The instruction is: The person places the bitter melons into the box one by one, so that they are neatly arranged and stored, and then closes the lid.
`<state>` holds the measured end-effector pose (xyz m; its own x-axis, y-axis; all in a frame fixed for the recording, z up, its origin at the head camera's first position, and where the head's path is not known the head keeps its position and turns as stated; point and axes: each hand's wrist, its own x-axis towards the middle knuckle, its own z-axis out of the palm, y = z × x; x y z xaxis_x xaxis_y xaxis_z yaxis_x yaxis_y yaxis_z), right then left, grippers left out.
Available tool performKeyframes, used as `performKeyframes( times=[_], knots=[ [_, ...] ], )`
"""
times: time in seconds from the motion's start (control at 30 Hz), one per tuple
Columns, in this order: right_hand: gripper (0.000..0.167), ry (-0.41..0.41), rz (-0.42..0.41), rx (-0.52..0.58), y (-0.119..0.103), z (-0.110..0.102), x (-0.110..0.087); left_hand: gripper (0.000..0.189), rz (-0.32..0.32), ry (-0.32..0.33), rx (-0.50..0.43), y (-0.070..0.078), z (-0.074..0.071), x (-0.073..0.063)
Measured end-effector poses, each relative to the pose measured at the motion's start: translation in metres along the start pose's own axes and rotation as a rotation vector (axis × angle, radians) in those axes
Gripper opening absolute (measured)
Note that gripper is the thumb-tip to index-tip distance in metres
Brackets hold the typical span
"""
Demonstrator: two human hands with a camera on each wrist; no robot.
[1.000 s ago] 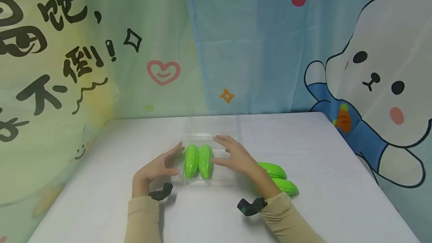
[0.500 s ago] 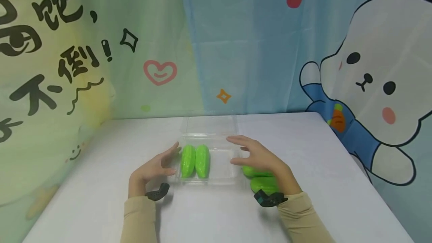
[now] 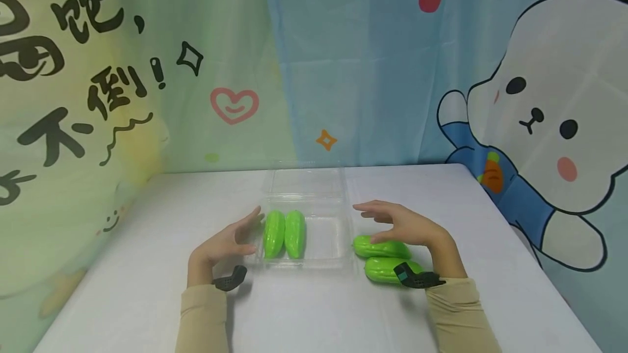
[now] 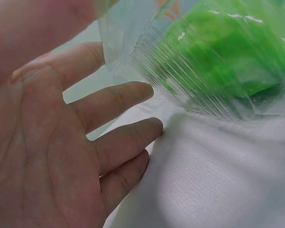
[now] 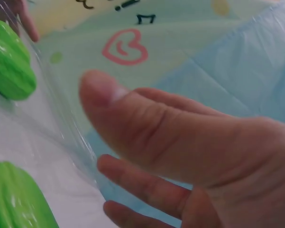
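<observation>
Two shiny green cucumber-shaped vegetables (image 3: pixel 273 234) stand side by side in the left part of a clear plastic clamshell box (image 3: pixel 327 238), its lid folded back. My left hand (image 3: pixel 224 245) is at the box's left wall with fingers spread; in the left wrist view, the index fingertip meets the clear plastic, but whether it presses cannot be told. My right hand (image 3: pixel 411 225), fingers apart and nothing in them, hovers right of the box. Under and beside it, two more green vegetables (image 3: pixel 384 247) lie on the table, one in front of the other, the nearer partly behind the wrist camera.
The box's clear lid (image 3: pixel 306 182) lies toward the back edge of the white table (image 3: pixel 147 266). Behind the table hangs a printed curtain (image 3: pixel 363 70) with a cartoon rabbit on the right.
My right hand has moved right, from over the box to above the loose green vegetables. My left hand stays by the box's left wall. The view has shifted slightly.
</observation>
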<state>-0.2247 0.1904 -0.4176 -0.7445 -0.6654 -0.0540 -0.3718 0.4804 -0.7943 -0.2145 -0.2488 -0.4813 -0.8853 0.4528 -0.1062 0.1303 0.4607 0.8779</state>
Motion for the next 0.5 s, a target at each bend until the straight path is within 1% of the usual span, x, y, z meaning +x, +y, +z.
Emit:
performKeyframes(
  times=[0.27, 0.5],
  knots=[
    [0.071, -0.063, -0.015, 0.042, 0.017, -0.009, -0.010, 0.099, -0.010, -0.004, -0.001, 0.000, 0.001, 0.001],
    [0.073, -0.127, 0.003, 0.077, 0.036, -0.009, -0.010, 0.099, -0.013, -0.001, 0.014, 0.003, 0.001, 0.000]
  ],
)
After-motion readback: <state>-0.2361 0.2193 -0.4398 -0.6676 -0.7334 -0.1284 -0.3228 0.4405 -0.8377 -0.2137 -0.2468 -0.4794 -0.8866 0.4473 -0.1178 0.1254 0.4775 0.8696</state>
